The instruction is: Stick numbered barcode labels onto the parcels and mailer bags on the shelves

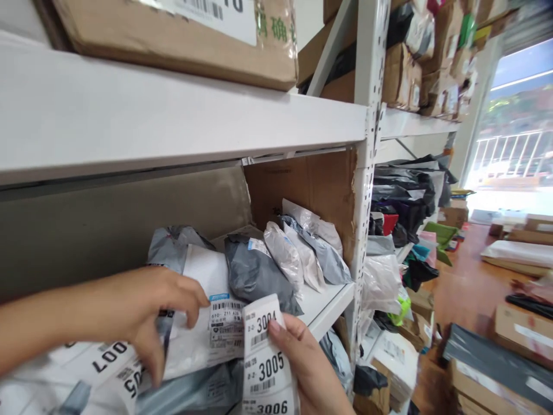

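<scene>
We're seemingly handling white parcel (199, 341) | left hand (153, 297) hovering half-open, apparently empty | right hand (305, 354) pinching labels (263, 360) | likely needing closing

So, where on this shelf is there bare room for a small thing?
A narrow strip of shelf between the pale parcels at right and its front edge; a little behind the dark grey parcel, before the cardboard. Crowded around the left hand, among white parcels.
</scene>
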A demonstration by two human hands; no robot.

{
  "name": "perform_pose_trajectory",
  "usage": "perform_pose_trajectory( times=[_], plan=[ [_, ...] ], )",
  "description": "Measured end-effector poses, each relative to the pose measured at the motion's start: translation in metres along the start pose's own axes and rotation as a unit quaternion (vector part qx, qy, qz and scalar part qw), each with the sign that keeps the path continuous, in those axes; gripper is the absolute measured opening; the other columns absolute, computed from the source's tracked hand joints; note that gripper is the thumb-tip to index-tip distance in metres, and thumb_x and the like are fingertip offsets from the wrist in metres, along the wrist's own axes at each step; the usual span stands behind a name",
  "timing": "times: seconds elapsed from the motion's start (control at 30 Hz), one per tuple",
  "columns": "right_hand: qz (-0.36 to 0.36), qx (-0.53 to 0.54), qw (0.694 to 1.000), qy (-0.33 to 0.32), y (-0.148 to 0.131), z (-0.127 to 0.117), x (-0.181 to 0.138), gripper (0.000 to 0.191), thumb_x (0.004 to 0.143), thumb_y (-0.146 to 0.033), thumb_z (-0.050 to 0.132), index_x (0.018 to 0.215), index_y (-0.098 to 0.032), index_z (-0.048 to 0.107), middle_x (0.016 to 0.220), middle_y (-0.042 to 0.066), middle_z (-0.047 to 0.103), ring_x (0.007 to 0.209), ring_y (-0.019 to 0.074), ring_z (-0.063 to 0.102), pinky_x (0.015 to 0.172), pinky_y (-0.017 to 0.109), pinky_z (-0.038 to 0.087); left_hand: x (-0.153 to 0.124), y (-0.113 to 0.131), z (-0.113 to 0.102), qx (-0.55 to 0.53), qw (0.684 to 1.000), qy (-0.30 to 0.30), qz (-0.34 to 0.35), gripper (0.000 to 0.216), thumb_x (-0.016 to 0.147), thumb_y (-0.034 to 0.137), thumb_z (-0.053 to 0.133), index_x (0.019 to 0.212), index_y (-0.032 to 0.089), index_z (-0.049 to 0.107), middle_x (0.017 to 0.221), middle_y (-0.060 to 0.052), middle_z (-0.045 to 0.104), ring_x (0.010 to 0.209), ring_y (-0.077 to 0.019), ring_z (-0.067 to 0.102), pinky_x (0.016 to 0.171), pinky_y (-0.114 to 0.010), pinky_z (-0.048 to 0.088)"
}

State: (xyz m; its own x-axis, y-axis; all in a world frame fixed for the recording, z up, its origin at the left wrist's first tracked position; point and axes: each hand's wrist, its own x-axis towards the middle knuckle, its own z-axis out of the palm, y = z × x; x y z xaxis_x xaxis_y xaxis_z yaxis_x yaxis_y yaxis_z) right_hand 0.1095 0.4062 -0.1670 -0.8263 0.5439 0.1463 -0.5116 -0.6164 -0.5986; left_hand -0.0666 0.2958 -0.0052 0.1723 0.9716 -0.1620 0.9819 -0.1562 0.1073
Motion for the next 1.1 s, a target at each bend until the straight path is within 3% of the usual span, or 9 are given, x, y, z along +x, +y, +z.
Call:
perform_pose_trajectory(
  times=[0.07,0.13,0.23,0.43,0.53,0.7,0.87,1.0,1.1],
  plan=[
    [-0.024,-0.055,0.998,-0.003,0.004,0.01,-0.003,0.028,0.069,-0.037,0.077,0.081,-0.012,0.07,0.068,0.007,0.072,0.055,0.0142,0.065,0.057,0.023,0.048,0.009,0.003,-0.013,-0.066,0.997,-0.037,0.028,0.053,0.079,0.07,0.045,0.079,0.023,0.07,0.102,-0.004,0.066,0.09,-0.0189,0.059,0.082,-0.026,0.044],
    [-0.054,-0.09,0.994,-0.023,0.012,0.023,-0.001,0.031,0.07,-0.038,0.076,0.086,-0.013,0.07,0.068,0.006,0.072,0.054,0.0129,0.064,0.056,0.022,0.047,0.015,0.006,-0.017,-0.092,0.994,-0.051,0.024,0.054,0.089,0.061,0.034,0.081,0.02,0.069,0.092,-0.005,0.065,0.085,-0.0181,0.058,0.08,-0.026,0.043],
    [-0.094,-0.104,0.989,-0.047,0.021,0.035,0.003,0.036,0.068,-0.039,0.077,0.093,-0.015,0.067,0.066,0.003,0.071,0.053,0.0132,0.063,0.053,0.022,0.047,0.019,0.009,-0.017,-0.095,0.994,-0.046,-0.014,0.045,0.092,0.051,0.035,0.086,0.018,0.065,0.083,-0.003,0.063,0.08,-0.0164,0.056,0.076,-0.025,0.042],
    [-0.162,-0.008,0.985,0.065,-0.004,0.032,-0.008,0.028,0.063,-0.033,0.081,0.083,-0.018,0.067,0.066,0.001,0.07,0.053,0.0117,0.061,0.054,0.021,0.048,0.009,0.004,-0.01,-0.094,0.995,-0.019,-0.032,0.05,0.09,0.057,0.033,0.092,0.019,0.066,0.084,-0.003,0.063,0.077,-0.0169,0.054,0.071,-0.025,0.042],
    [-0.145,-0.004,0.987,0.067,-0.008,0.037,-0.013,0.03,0.062,-0.032,0.082,0.084,-0.018,0.068,0.068,0.002,0.071,0.056,0.0133,0.062,0.056,0.023,0.05,0.006,0.004,-0.008,-0.097,0.995,-0.004,-0.022,0.054,0.089,0.06,0.03,0.092,0.019,0.065,0.083,-0.004,0.062,0.077,-0.0176,0.054,0.069,-0.026,0.042],
    [-0.099,-0.051,0.994,0.004,0.032,0.053,0.002,0.036,0.064,-0.04,0.079,0.088,-0.015,0.069,0.063,0.004,0.069,0.055,0.017,0.063,0.054,0.027,0.05,0.006,0.009,-0.008,-0.089,0.995,-0.01,-0.052,0.047,0.086,0.06,0.04,0.08,0.019,0.06,0.075,0.0,0.058,0.07,-0.0147,0.05,0.063,-0.024,0.039],
    [-0.126,-0.068,0.988,0.052,0.063,0.052,0.019,0.04,0.059,-0.05,0.079,0.074,-0.014,0.068,0.047,0.001,0.061,0.043,0.0148,0.057,0.045,0.025,0.044,0.005,0.007,-0.005,-0.049,0.996,-0.003,-0.076,0.036,0.083,0.054,0.049,0.08,0.02,0.059,0.077,0.001,0.061,0.07,-0.0149,0.051,0.062,-0.024,0.038],
    [-0.134,-0.087,0.985,0.073,0.065,0.051,0.019,0.042,0.056,-0.054,0.079,0.063,-0.016,0.065,0.04,-0.002,0.055,0.038,0.0121,0.051,0.042,0.022,0.039,0.002,0.012,-0.002,-0.026,0.994,0.02,-0.1,0.03,0.085,0.05,0.048,0.086,0.022,0.06,0.082,0.001,0.062,0.073,-0.0157,0.053,0.062,-0.024,0.037],
    [-0.138,-0.09,0.984,0.068,0.066,0.05,0.018,0.04,0.058,-0.053,0.078,0.067,-0.016,0.066,0.042,-0.002,0.056,0.039,0.0115,0.05,0.043,0.023,0.039,0.001,0.018,-0.001,-0.016,0.996,0.019,-0.09,0.026,0.085,0.045,0.048,0.085,0.022,0.061,0.086,0.0,0.063,0.078,-0.0163,0.055,0.066,-0.025,0.039]
  ],
)
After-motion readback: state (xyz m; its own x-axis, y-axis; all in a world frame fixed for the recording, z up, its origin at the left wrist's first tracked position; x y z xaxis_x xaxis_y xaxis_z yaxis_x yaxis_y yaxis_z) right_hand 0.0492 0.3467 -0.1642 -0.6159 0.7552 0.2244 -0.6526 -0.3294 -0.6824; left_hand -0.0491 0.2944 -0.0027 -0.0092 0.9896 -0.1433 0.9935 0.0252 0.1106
